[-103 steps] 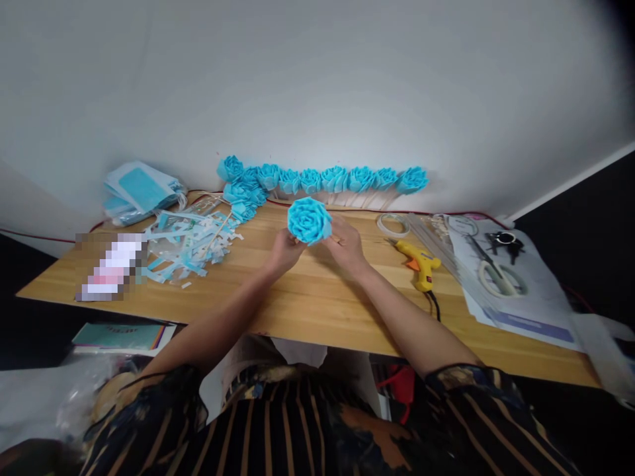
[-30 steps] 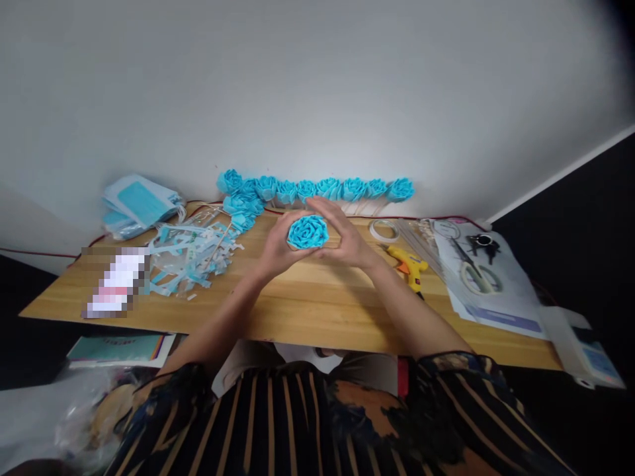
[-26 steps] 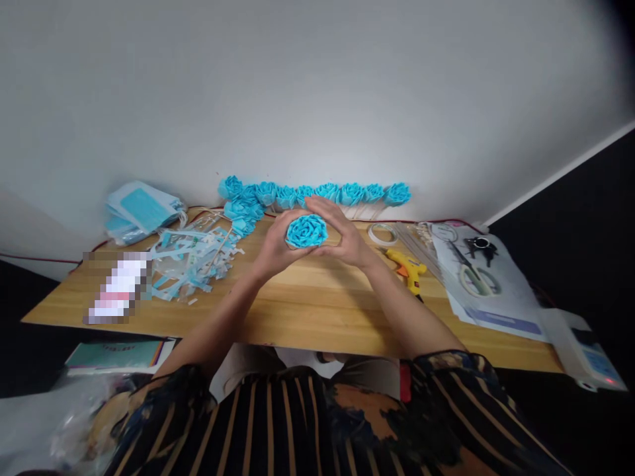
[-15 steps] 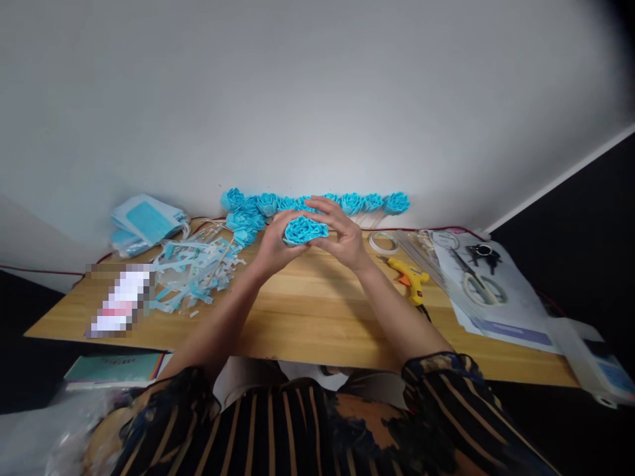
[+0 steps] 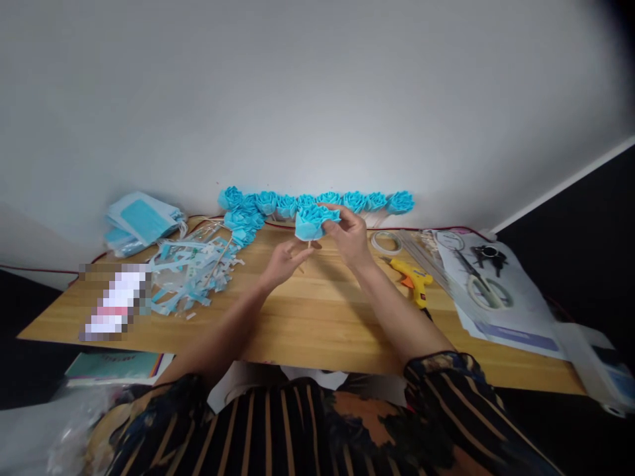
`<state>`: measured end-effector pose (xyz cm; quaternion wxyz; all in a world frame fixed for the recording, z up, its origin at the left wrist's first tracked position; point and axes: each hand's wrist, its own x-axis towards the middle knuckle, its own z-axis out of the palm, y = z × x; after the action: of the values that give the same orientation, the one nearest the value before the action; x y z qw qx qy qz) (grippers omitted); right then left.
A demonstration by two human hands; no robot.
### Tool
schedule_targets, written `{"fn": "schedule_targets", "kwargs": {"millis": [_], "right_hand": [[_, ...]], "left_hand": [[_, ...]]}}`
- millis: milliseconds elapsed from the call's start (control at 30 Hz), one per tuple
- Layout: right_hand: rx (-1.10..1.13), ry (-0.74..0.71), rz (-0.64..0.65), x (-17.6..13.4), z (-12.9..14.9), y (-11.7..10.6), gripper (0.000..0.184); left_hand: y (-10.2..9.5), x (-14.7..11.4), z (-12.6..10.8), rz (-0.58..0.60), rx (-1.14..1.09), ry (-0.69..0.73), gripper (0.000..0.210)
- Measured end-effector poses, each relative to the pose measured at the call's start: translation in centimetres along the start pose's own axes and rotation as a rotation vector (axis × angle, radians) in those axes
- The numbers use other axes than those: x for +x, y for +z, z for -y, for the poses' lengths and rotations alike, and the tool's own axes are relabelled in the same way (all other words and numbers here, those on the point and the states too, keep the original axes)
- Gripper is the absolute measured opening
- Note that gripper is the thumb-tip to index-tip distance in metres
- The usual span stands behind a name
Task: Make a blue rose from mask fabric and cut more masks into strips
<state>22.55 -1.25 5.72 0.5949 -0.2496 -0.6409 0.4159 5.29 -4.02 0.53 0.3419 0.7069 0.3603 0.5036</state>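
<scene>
A blue handmade flower [image 5: 310, 223] on a thin wooden stick stands upright between my hands, above the middle of the table. My left hand [image 5: 286, 263] is closed on the stick just below the bloom. Up at the bloom's right side, my right hand [image 5: 351, 235] pinches the outer petals between thumb and fingers. Behind them, a row of similar blue flowers [image 5: 354, 201] leans along the wall, and more blue flowers [image 5: 245, 225] are heaped at its left end.
On the left lie blue-and-white face masks [image 5: 143, 219], cut scraps [image 5: 193, 271] and a pixelated item [image 5: 116, 301]. To the right are a tape roll [image 5: 387, 242], a yellow glue gun [image 5: 411, 277], scissors [image 5: 483, 291] on paper and a translucent container [image 5: 590, 363] at the table edge.
The flower has tipped from facing me to upright, showing its side and stick. My left hand has slid down from the bloom to the stick; my right hand stays on the petals.
</scene>
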Motion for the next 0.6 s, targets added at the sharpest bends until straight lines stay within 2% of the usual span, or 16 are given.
{"fn": "schedule_targets", "kwargs": {"millis": [67,200,267,400,600], "right_hand": [[-0.049,-0.034,0.116,0.0,0.3,-0.3,0.051],[-0.167,-0.143,0.385,0.4,2.0,-1.1,0.106],[-0.219,-0.151,0.463,0.6,2.7,-1.1,0.122],[-0.283,-0.151,0.524,0.4,3.1,-0.6,0.129],[-0.350,-0.207,0.485,0.0,2.3,0.2,0.119]], "left_hand": [[0.1,0.0,0.1,-0.063,-0.043,-0.031,0.041],[0.0,0.0,1.1,-0.190,-0.116,-0.058,0.044],[-0.1,-0.1,1.6,-0.221,-0.132,-0.063,0.045],[-0.2,-0.2,1.9,-0.209,-0.151,-0.063,0.044],[0.0,0.0,2.4,-0.169,-0.176,-0.032,0.043]]}}
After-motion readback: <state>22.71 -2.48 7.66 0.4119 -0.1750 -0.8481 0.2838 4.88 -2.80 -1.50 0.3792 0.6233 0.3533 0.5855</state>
